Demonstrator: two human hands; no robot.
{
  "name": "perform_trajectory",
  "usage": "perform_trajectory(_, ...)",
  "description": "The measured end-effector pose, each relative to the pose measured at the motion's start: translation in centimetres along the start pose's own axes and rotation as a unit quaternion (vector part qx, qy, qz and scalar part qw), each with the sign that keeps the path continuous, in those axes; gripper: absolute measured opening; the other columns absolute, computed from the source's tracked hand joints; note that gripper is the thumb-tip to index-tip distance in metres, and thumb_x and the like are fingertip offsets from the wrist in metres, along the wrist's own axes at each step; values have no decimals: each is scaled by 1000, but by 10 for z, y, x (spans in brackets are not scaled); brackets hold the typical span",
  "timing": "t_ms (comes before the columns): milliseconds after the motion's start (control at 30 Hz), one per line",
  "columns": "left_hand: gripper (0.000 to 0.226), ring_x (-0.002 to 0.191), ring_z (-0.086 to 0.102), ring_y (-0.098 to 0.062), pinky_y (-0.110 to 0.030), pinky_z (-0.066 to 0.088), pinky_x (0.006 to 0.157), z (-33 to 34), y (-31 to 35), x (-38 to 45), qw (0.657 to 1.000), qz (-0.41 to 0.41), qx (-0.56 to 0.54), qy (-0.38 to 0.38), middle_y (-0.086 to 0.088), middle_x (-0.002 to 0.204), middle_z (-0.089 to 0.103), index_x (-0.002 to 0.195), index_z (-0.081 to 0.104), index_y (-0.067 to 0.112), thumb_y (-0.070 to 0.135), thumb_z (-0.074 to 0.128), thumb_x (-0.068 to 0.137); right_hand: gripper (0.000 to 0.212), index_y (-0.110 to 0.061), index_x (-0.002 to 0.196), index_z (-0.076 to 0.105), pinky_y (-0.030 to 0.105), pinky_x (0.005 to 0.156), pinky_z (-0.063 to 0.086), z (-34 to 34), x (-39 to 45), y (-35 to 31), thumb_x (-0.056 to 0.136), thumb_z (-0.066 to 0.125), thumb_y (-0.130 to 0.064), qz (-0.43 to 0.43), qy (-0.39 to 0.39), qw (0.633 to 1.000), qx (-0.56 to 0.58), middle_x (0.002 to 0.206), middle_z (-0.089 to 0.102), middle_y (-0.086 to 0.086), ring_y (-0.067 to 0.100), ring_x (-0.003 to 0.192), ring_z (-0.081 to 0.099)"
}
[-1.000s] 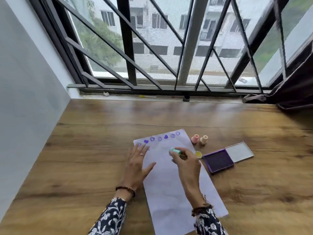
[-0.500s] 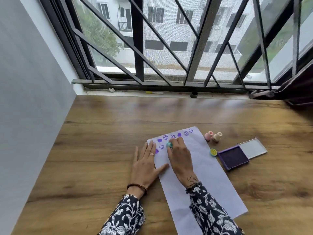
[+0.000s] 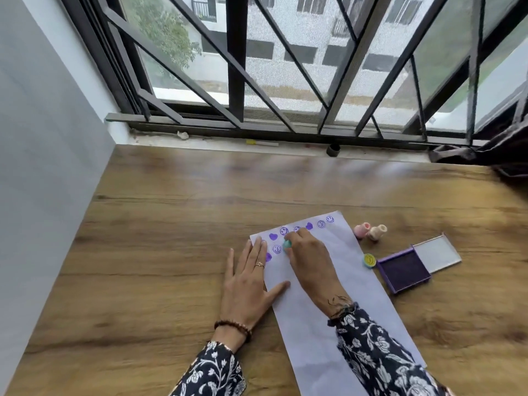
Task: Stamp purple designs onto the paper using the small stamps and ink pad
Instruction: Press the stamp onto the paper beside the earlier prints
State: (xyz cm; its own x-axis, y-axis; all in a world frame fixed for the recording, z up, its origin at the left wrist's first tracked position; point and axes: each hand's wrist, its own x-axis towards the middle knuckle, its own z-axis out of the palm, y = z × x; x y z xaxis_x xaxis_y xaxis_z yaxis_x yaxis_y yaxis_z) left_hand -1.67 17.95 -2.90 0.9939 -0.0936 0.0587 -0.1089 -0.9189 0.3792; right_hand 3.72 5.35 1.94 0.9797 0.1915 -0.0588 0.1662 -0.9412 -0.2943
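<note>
A long white paper (image 3: 337,270) lies on the wooden table (image 3: 160,252), with purple hearts and smiley faces stamped along its far end. My right hand (image 3: 310,260) grips a small teal stamp (image 3: 287,244) and presses it down on the paper in the second row. My left hand (image 3: 250,277) lies flat with fingers spread, holding the paper's left edge. The open purple ink pad (image 3: 404,270) sits right of the paper, its clear lid (image 3: 437,253) beside it. A yellow-topped stamp (image 3: 369,260), a pink stamp (image 3: 362,230) and a cream stamp (image 3: 377,231) rest nearby.
A barred window (image 3: 285,67) with its sill runs along the table's far edge. A grey wall (image 3: 43,152) bounds the left side. Dark curtain fabric (image 3: 491,155) bunches at the far right corner. Small bits lie on the sill.
My right hand carried the teal stamp from near the ink pad leftward to the paper's far end and set it down in the second row. The left hand stayed on the paper.
</note>
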Motion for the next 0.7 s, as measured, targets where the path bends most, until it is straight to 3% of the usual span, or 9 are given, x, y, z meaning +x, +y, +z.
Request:
perform_trajectory(133,82,134,36,-23,-41,7,111,1,1,0,1000,5,3,10,-2,144,42,137,35,10,66,31,77,18,-4,101,59,33,74,44,-7,11,3,89,46,-5,1,-34,999,-10,104,61,15,32,92,59)
perform_trajectory(333,82,133,38,-21,-35,-3,111,1,-3,0,1000,-3,3,-4,-1,143,44,137,36,12,66,32,76,19,-1,101,59,36,78,46,-11,21,0,88,47,-3,-17,-82,996,-25,106,60,17,33,95,58)
perform_trajectory(400,83,135,33,-20,-35,-3,112,2,-3,0,1000,-5,-3,-7,-1,145,40,138,32,12,68,33,76,19,-1,103,59,37,77,46,-10,20,0,88,46,-3,-28,-84,996,-35,107,60,17,33,95,58)
perform_trajectory(533,87,138,-1,-7,-31,-17,111,6,-4,0,999,-9,-27,-24,5,154,17,143,12,19,69,37,78,19,-2,102,59,37,77,46,-10,16,5,87,48,-5,-40,-78,996,-18,106,61,17,34,96,58)
perform_trajectory(600,87,135,-10,-2,-30,-20,110,7,-6,-1,999,-15,-34,-31,8,155,10,143,6,21,68,40,78,18,-4,98,65,38,81,47,-12,15,12,82,58,-8,4,-64,995,80,100,65,14,31,95,59)
perform_trajectory(633,88,134,-12,0,-30,-20,111,6,-6,-3,999,-17,-37,-36,9,156,8,143,4,23,69,40,78,15,-5,93,67,37,80,51,-15,13,17,78,64,-9,59,-47,981,181,94,67,13,29,91,62)
perform_trajectory(700,90,133,-13,3,-32,-17,112,4,-6,-3,998,-20,-48,-44,10,156,6,143,3,25,71,41,76,10,-7,83,70,26,66,59,-22,7,31,73,72,-6,174,4,891,420,82,67,10,21,76,64)
